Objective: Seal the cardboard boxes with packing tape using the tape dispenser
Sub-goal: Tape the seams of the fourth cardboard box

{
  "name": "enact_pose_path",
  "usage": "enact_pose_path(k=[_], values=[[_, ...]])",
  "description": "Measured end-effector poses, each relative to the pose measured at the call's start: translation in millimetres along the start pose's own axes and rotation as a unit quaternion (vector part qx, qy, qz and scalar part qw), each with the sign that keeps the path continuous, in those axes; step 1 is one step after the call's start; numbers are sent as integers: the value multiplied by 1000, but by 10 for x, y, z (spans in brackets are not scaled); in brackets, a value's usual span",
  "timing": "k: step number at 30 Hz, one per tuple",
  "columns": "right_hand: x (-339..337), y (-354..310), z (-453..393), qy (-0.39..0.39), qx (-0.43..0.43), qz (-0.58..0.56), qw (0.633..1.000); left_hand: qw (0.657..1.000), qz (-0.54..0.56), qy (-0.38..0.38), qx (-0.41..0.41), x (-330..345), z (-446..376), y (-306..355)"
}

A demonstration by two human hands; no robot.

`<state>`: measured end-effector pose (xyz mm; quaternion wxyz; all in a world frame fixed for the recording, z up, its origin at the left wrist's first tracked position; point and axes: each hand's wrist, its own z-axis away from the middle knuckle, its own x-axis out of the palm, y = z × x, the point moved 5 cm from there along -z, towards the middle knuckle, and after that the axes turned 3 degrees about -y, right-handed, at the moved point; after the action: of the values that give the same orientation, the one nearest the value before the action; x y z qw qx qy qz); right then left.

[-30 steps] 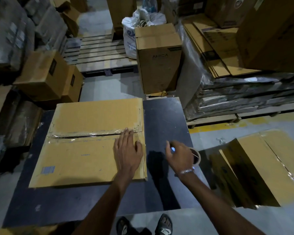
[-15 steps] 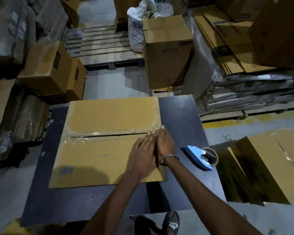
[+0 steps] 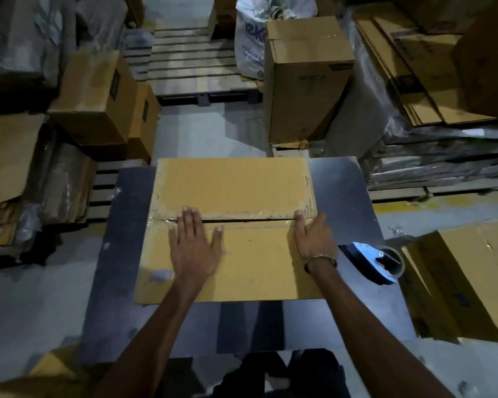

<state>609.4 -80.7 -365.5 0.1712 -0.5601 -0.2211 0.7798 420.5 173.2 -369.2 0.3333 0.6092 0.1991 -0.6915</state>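
Stacked boxes, far left (image 3: 98, 96): closed cartons piled on the floor beside the desk, well clear of my work.
Desk (image 3: 121, 254): dark top carrying the carton I am sealing; bare margin showing on its left and right.
Cardboard box (image 3: 233, 185): lies flat on the desk, the two top flaps meeting at a seam that runs left to right. Clear tape glints along that seam, wrinkled near the left end.
My left hand (image 3: 194, 248): flat, fingers straight and spread, palm down on the near flap with fingertips reaching the seam at its left part. It grips nothing; I judge it is there to press the tape down and keep the flap level.
Seam (image 3: 247, 219): a dark gap shows between the flaps in the stretch between my hands, so the closure looks not quite tight there.
My right hand (image 3: 314, 237): also flat and holding nothing, fingers laid along the box's right edge with tips at the seam's right end, likely rubbing the tape end down over the corner.
Tape dispenser (image 3: 371, 262): blue, lying on the desk just right of the box, untouched, near my right wrist, handy for another strip.
Floor box, right (image 3: 466, 282): another carton beside the desk, tape shining on it.
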Motion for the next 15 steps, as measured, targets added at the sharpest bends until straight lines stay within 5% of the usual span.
enact_pose_path(k=[11, 15], values=[[-73, -94, 64, 13, 18, 55, 998, 983, 91, -11, -160, -350, -375, -639], [-75, -64, 1, 14, 31, 43, 998, 981, 119, -34, -150, -435, -530, -836]])
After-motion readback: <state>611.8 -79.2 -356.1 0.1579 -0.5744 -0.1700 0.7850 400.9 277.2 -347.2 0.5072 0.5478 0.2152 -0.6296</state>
